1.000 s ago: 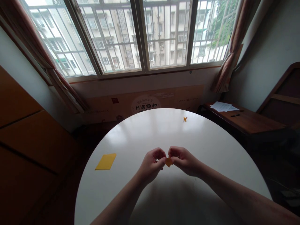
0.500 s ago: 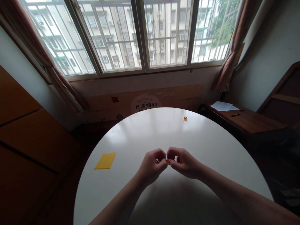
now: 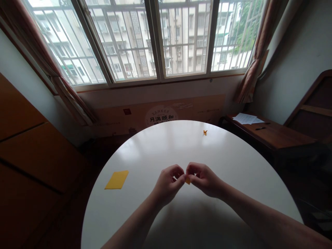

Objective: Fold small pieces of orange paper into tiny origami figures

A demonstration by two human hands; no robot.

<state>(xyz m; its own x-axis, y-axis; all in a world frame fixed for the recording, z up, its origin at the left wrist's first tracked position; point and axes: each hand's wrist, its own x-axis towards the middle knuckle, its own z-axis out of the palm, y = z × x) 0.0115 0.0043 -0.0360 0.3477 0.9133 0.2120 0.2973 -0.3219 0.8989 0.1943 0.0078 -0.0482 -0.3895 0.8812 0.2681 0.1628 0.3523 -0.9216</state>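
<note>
Above the near middle of the white round table [image 3: 223, 152], both of my hands pinch a small piece of folded yellow paper [image 3: 188, 180]. My left hand [image 3: 169, 181] is closed on its left side, thumb and fingertips together. My right hand [image 3: 202, 179] is closed on its right side, with the fingers curled. A small corner of the paper shows below the fingertips; the rest is hidden behind them. Over to the left lies a yellow square of paper [image 3: 116, 180], flat on the table. Near the far edge stands a small folded yellow paper figure [image 3: 205, 132].
To the right is a low wooden table [image 3: 285, 135] with white paper sheets [image 3: 247, 118] and a dark pen [image 3: 260, 128] on it. A printed cardboard panel [image 3: 207, 103] leans below the barred window. An orange-brown cabinet [image 3: 28, 152] stands at the left.
More of the folded yellow paper now shows beneath my fingertips. My right hand has shifted very slightly to the right; my left hand stays nearly in place.
</note>
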